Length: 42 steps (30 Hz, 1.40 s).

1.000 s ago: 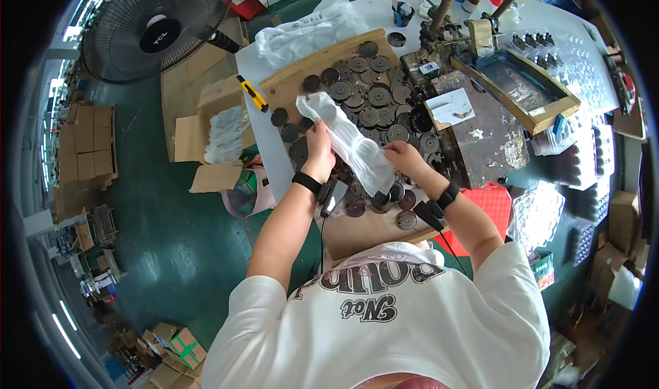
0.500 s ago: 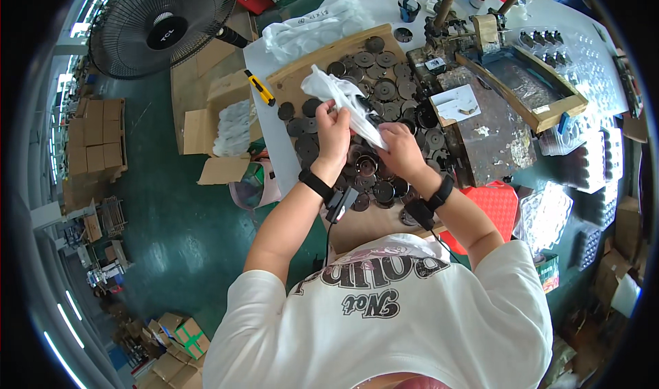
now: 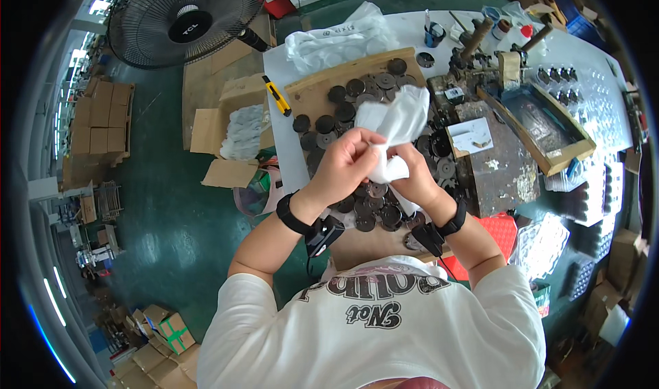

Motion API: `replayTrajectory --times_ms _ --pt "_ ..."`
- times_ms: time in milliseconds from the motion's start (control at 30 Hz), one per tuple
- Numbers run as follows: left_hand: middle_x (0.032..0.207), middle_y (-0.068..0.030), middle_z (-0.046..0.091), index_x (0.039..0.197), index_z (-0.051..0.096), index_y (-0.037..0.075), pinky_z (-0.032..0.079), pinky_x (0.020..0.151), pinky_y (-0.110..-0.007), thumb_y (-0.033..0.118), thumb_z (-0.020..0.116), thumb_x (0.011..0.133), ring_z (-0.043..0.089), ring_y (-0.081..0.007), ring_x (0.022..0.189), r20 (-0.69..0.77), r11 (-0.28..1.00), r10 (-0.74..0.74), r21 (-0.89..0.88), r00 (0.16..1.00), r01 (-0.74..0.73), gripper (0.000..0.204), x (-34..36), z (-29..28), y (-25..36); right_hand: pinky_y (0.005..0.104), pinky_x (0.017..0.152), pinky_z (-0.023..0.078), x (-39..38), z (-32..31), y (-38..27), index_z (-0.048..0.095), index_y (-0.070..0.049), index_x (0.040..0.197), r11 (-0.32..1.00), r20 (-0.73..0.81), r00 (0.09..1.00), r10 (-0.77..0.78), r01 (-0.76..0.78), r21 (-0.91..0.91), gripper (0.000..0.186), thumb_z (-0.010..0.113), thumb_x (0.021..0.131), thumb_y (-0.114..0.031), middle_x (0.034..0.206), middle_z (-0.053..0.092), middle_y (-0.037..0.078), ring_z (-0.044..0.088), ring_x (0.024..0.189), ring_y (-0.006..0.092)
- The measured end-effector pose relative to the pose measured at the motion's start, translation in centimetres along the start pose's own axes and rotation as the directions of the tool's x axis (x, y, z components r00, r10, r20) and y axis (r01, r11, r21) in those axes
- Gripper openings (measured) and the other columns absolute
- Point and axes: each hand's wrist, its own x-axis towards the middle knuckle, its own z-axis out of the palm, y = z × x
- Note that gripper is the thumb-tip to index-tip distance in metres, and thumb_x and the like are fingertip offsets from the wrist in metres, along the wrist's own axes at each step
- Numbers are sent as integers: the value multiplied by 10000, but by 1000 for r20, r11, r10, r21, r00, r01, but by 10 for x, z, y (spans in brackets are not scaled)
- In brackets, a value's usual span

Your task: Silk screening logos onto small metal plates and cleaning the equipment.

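Note:
Both of my hands are closed on a thin white plastic bag (image 3: 403, 114), bunched between them above a wooden tray (image 3: 357, 243). My left hand (image 3: 350, 161) pinches the gathered middle of the bag between thumb and fingers. Fingers of my right hand (image 3: 414, 173) curl round its other side, partly hidden by a fold. The bag's loose end fans out away from me, and I cannot make out what is inside. Beneath my hands lie several dark round metal discs (image 3: 325, 123), spread over the tray.
A yellow box cutter (image 3: 276, 96) lies at the table's left edge. Behind the tray are more plastic bags (image 3: 343, 42). To the right stand a stained work block (image 3: 498, 173) and a wooden-framed screen (image 3: 546, 124). An open carton (image 3: 230, 138) and a large fan (image 3: 189, 25) are at left.
The bag has turned and is now bunched between my hands, its loose end pointing away to the right. Dark pieces seen at it before are now hidden. The whole view has shifted slightly.

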Motion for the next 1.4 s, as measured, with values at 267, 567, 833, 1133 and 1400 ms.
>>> replayTrajectory --times_ms 267,567,833,1133,1400 --pt "820 2 536 1150 489 43 433 655 -207 210 527 907 512 -70 721 -146 975 155 182 977 -128 297 89 -99 -3 366 834 456 5 -14 -16 525 -59 1122 903 243 969 47 -145 404 444 636 694 -21 1187 504 186 567 993 306" --pt "1096 -147 546 1201 458 25 422 884 -368 366 659 769 529 -264 1017 -254 531 139 835 957 144 586 206 -277 -129 352 864 422 -37 -49 -35 535 -27 1133 985 75 983 168 -171 34 412 555 865 -338 1042 568 110 533 983 223" --pt "1346 -181 369 1245 424 22 311 999 -407 494 718 624 330 -332 1251 113 18 208 993 972 -119 834 320 -284 -115 332 896 401 -97 -24 -1 451 -20 1229 951 -55 949 310 -310 8 487 629 780 -83 1118 542 121 529 1020 239" --pt "1147 -191 546 1178 472 44 431 862 -390 442 714 599 525 -342 1047 191 116 -234 979 953 -168 743 347 -257 -105 281 763 454 -68 -15 10 528 -13 1099 851 -240 836 493 -405 336 351 645 772 -60 974 596 86 575 870 164" --pt "985 -174 586 1114 504 43 461 783 -399 339 710 605 556 -345 921 121 80 19 989 992 -122 624 268 -212 -54 281 631 465 -43 -24 20 593 -20 894 932 -186 924 333 -293 211 116 621 784 -46 764 611 61 591 684 143"
